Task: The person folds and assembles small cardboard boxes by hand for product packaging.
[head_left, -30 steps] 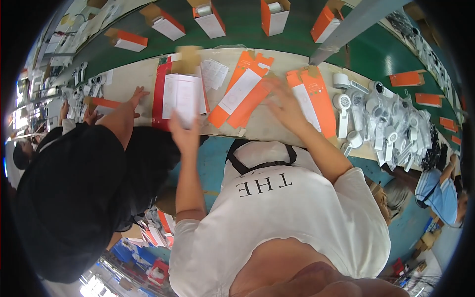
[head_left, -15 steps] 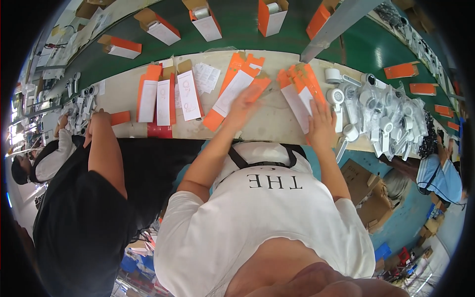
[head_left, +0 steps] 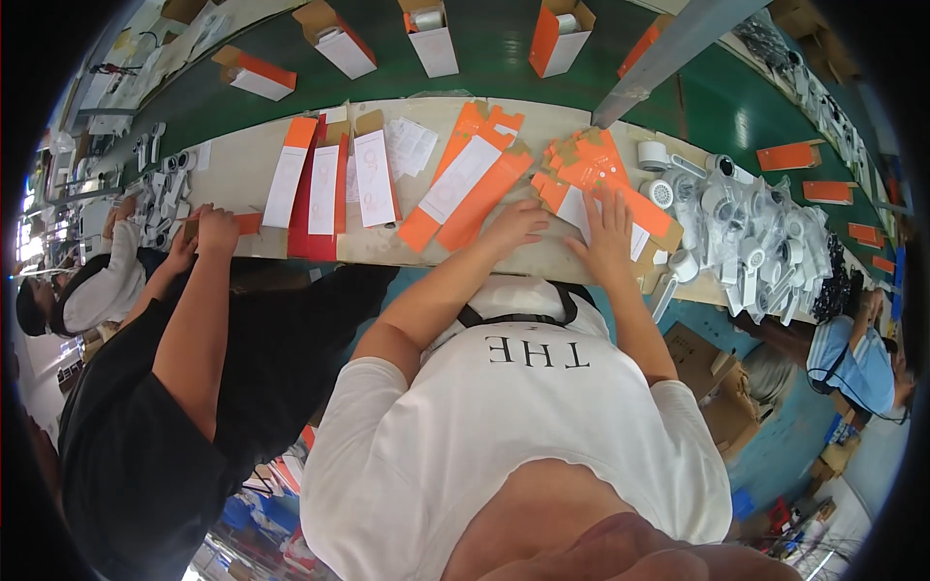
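Note:
My right hand point(head_left: 607, 239) lies flat with fingers spread on a fanned pile of flattened orange-and-white cartons point(head_left: 586, 160). My left hand point(head_left: 518, 225) hovers or rests at the near left side of that pile, fingers stretched out and nothing in them; whether it touches the cartons I cannot tell. Left of it lies a second pile of flattened orange-and-white cartons point(head_left: 463, 179), slanting across the bench, with no hand on it. Farther left are several made-up slim boxes point(head_left: 374, 179), white-faced with orange or red sides.
White handheld fans point(head_left: 751, 252), many in clear bags, are heaped at the right. Open boxes point(head_left: 431, 48) stand on the green conveyor point(head_left: 484, 73) beyond the bench. A grey post point(head_left: 639, 82) rises at its edge. A co-worker's hands point(head_left: 215, 232) work at the left.
My left hand has come off the left carton pile and moved right and nearer. The right pile is now more fanned out under my right hand. Conveyor boxes have shifted right.

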Demonstrator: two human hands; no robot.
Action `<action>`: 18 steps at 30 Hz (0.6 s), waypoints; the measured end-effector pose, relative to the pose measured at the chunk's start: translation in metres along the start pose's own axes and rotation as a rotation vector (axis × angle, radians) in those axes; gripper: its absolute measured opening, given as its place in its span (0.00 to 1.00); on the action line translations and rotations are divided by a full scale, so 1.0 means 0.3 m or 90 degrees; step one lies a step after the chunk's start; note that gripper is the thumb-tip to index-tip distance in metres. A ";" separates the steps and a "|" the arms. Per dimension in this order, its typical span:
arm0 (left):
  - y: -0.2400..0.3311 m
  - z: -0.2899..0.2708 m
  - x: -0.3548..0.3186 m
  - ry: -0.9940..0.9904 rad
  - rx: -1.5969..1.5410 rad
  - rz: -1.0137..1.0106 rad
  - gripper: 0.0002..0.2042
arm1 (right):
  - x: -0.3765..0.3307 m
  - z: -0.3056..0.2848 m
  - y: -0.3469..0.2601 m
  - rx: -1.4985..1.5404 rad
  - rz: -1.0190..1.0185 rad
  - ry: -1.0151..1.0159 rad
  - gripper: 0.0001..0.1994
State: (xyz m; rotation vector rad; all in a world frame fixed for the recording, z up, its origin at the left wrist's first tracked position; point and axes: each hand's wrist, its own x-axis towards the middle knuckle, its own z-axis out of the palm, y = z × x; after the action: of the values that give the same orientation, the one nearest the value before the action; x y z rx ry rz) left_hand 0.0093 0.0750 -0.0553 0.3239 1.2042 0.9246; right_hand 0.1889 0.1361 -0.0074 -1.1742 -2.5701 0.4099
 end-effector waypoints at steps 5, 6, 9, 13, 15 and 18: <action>-0.006 0.006 0.025 -0.006 -0.314 -0.050 0.15 | -0.008 0.104 0.118 -0.078 -0.104 -0.008 0.24; -0.007 0.000 0.034 -0.055 -0.371 -0.044 0.17 | -0.016 0.088 0.108 -0.066 -0.128 0.017 0.22; 0.016 0.008 0.013 -0.015 -0.346 -0.024 0.22 | -0.002 -0.009 0.103 -0.022 -0.125 0.083 0.19; 0.089 0.089 -0.060 0.180 -0.085 0.320 0.26 | 0.054 -0.271 -0.022 0.246 0.140 0.234 0.12; 0.190 0.148 -0.157 0.098 -0.079 0.417 0.26 | 0.052 -0.276 -0.044 0.474 0.173 0.169 0.12; 0.262 0.176 -0.238 0.059 0.037 0.483 0.24 | 0.093 -0.250 -0.117 0.795 0.174 0.053 0.18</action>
State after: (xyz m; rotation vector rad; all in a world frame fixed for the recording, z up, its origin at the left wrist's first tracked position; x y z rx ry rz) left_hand 0.0181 0.0820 0.0627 0.8248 1.2062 1.5686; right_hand 0.1752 0.1456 0.0784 -0.9315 -1.4745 1.6310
